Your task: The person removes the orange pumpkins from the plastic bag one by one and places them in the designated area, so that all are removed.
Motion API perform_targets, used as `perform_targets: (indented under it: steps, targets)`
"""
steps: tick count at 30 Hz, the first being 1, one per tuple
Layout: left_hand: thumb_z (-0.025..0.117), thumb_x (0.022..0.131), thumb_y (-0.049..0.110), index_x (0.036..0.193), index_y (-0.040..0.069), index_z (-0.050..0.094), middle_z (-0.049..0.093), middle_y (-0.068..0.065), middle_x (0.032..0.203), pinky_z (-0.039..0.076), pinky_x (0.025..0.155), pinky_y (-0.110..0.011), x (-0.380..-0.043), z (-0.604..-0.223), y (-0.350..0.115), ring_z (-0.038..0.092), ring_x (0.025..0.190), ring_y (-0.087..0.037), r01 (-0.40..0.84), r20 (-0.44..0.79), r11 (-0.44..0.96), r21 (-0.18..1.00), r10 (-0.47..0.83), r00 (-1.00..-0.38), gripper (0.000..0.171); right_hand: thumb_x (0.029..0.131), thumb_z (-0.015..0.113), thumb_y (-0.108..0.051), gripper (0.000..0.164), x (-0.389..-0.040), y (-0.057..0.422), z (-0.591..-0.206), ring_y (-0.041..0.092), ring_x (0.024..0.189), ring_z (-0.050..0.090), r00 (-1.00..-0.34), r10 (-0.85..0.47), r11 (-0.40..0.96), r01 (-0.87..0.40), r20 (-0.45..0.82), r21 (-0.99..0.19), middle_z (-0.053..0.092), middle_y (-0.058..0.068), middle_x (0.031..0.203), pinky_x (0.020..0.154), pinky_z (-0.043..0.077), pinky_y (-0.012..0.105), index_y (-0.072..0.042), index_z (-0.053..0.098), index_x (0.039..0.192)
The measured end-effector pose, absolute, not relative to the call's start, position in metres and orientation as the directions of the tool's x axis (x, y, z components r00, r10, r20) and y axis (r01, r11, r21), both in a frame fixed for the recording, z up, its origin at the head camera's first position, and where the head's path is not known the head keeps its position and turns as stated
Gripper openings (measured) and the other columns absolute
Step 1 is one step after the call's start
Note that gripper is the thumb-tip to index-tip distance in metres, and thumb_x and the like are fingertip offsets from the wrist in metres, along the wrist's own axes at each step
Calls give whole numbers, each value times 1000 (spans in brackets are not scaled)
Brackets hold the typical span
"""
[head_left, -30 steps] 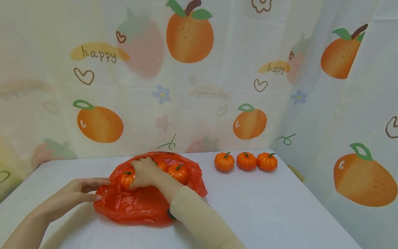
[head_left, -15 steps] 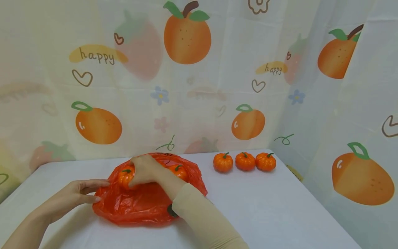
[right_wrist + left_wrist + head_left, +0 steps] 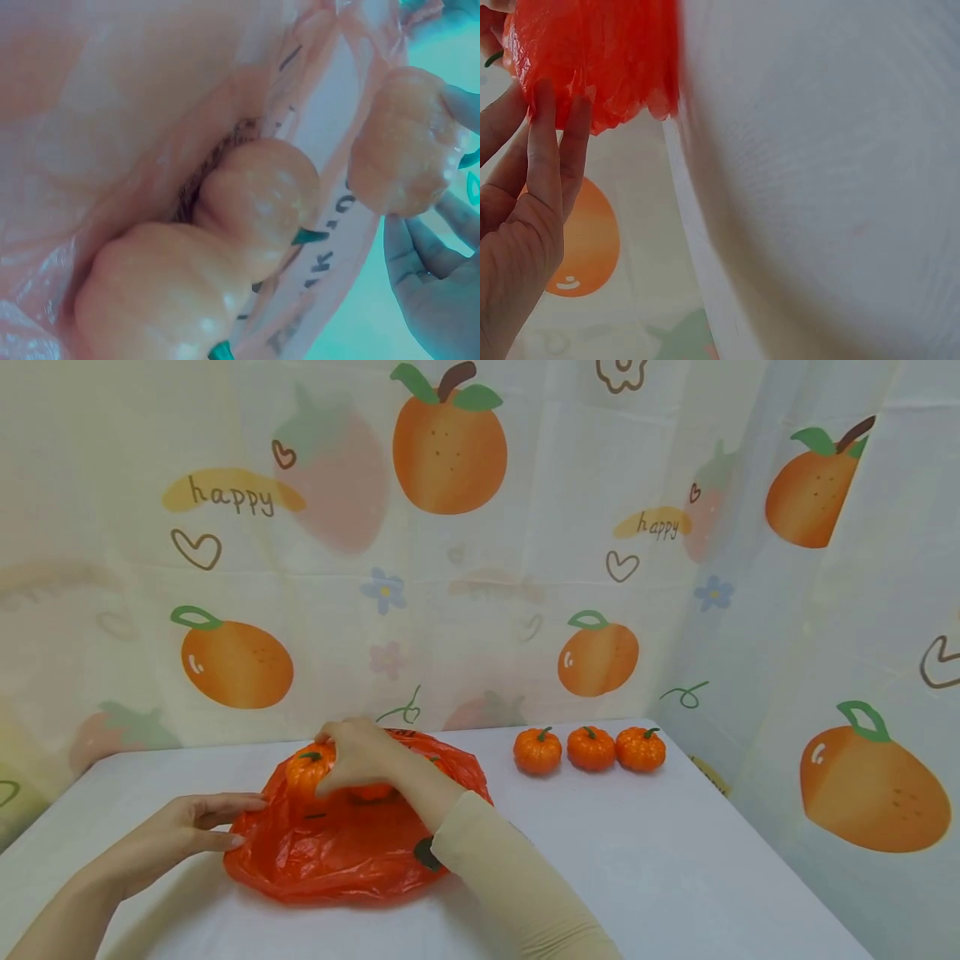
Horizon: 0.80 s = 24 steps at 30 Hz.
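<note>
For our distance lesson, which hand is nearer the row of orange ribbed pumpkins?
Right: the right hand is left of the row; the left hand is farther left.

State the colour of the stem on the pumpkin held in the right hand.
The stem is green; it shows best in the head view.

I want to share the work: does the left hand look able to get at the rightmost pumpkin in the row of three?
Probably not easily: the left hand touches the left side of the red bag, and the bag and right forearm lie between it and that pumpkin.
</note>
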<state>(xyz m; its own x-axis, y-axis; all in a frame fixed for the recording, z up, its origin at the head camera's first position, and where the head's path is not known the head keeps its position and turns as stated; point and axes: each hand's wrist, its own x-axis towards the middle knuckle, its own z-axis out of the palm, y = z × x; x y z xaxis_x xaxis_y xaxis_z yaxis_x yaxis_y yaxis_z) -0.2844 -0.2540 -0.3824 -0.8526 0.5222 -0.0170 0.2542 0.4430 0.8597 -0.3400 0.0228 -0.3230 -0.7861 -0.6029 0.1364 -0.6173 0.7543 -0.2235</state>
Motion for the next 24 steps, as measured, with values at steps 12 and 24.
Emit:
perform_targets:
  steps: [12, 24]
  targets:
    - [64, 93, 14, 139, 2, 53, 60, 32, 125, 46, 85, -9, -286, -383, -256, 45, 112, 27, 237, -36, 445, 863, 523, -851, 49, 68, 86, -38, 65, -341, 42, -302, 7, 106, 61, -798, -579, 686, -587, 166, -430, 66, -3, 123, 85, 48, 12, -19, 61, 126]
    - [64, 93, 14, 139, 1, 53, 60, 32, 125, 46, 85, -10, -286, -383, -256, 46, 112, 26, 237, -36, 440, 866, 527, -849, 49, 70, 86, -34, 65, -340, 62, -289, 12, 112, 61, -804, -554, 655, -582, 218, -481, 66, -1, 126, 91, 50, 18, -18, 61, 128]
